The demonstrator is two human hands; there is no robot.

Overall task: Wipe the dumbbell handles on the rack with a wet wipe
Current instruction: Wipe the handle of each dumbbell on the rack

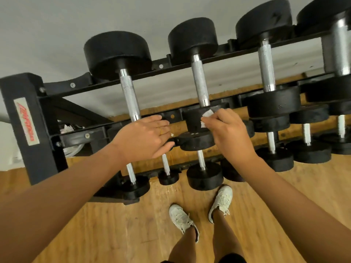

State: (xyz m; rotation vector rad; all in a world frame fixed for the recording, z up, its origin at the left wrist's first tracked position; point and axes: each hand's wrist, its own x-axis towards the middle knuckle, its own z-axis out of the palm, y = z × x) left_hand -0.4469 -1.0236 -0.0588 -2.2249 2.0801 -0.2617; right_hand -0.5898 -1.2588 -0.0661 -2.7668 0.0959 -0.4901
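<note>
A black dumbbell rack [34, 118] holds several black dumbbells with knurled steel handles on its top tier. The leftmost handle [128, 93] runs down towards my left hand [144, 137], which lies over its near end with fingers straight. The second handle [199, 80] ends just above my right hand [228, 131]. That hand pinches a small white wet wipe [207, 114] in its fingertips, in front of the near head of the second dumbbell [193, 120]. A third handle [266, 65] stands further right.
Lower tiers carry smaller dumbbells [204, 177] with thin handles below my hands. The rack's left upright with a red label [26, 124] stands at the left. My two feet in white shoes [221, 203] stand on the wooden floor close to the rack. A grey wall lies behind.
</note>
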